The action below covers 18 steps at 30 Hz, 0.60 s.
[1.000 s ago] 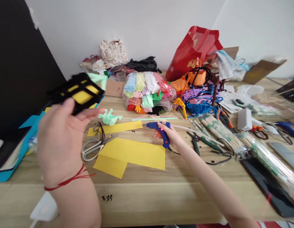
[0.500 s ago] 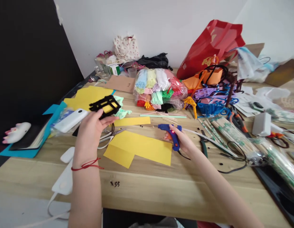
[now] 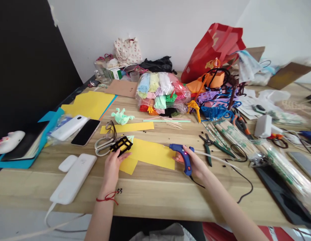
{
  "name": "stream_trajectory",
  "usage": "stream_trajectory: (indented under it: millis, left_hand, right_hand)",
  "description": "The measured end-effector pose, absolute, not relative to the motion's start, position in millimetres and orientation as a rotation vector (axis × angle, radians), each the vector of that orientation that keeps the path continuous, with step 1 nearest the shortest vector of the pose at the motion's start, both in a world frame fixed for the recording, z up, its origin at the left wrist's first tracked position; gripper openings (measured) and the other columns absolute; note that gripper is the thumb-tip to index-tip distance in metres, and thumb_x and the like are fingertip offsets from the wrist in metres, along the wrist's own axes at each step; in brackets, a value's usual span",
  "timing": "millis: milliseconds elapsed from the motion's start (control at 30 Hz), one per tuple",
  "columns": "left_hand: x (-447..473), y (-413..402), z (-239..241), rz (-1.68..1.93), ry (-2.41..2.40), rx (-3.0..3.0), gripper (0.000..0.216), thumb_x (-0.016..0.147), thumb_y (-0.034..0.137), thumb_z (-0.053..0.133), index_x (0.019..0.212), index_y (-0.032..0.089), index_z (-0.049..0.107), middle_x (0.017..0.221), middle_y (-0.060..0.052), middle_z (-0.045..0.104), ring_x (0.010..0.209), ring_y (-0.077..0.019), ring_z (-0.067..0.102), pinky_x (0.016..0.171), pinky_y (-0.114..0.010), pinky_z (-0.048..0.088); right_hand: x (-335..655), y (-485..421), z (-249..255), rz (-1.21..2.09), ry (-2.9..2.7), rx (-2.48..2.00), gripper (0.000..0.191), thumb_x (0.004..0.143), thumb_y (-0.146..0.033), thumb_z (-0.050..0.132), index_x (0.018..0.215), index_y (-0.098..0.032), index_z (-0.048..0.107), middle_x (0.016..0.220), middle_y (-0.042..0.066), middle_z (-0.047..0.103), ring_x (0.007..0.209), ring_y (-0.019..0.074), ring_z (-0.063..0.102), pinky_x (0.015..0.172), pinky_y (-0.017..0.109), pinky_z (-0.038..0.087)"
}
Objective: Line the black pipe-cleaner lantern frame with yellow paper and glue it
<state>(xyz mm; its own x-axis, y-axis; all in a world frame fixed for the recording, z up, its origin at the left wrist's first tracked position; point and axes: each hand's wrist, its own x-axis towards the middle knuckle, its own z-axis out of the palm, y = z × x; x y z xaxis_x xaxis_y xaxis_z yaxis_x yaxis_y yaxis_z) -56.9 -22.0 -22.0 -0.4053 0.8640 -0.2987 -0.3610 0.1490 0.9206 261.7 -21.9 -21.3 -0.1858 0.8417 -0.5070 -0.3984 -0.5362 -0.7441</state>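
Observation:
My left hand [image 3: 114,164] is closed on a small yellow box framed with black pipe cleaner [image 3: 121,145], holding it low over a yellow paper sheet [image 3: 150,154] on the wooden table [image 3: 155,197]. A red string circles that wrist. My right hand [image 3: 196,164] grips a blue hot glue gun [image 3: 181,154] with its red light on; the nozzle points left over the paper and a white glue stick juts out behind it. A black cord [image 3: 242,180] runs from the gun to the right.
Scissors [image 3: 105,144], a yellow strip [image 3: 127,127] and a mint pipe-cleaner figure [image 3: 121,116] lie behind the box. A phone [image 3: 85,132] and white power banks [image 3: 74,177] sit left. A bag of coloured pipe cleaners [image 3: 161,92], pliers [image 3: 213,144], bamboo sticks [image 3: 235,137] and a red bag [image 3: 213,47] crowd the back right.
My left hand lowered the black-and-yellow box from near my face down to the yellow paper. My right hand drew the glue gun slightly toward me.

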Motion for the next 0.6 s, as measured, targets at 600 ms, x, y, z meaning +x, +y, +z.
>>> stream_trajectory:
  millis: [600]
  left_hand:
    - [-45, -31, -43, 1.273, 1.59, 0.928, 0.031, 0.073, 0.052, 0.072, 0.075, 0.021, 0.073, 0.069, -0.006, 0.076, 0.11, -0.034, 0.068, 0.117, -0.046, 0.036]
  right_hand:
    - [265, -28, -42, 1.757, -0.46, -0.967, 0.029, 0.074, -0.048, 0.081, 0.073, -0.021, 0.07, 0.065, 0.0, 0.069, 0.064, 0.0158, 0.067, 0.089, 0.037, 0.061]
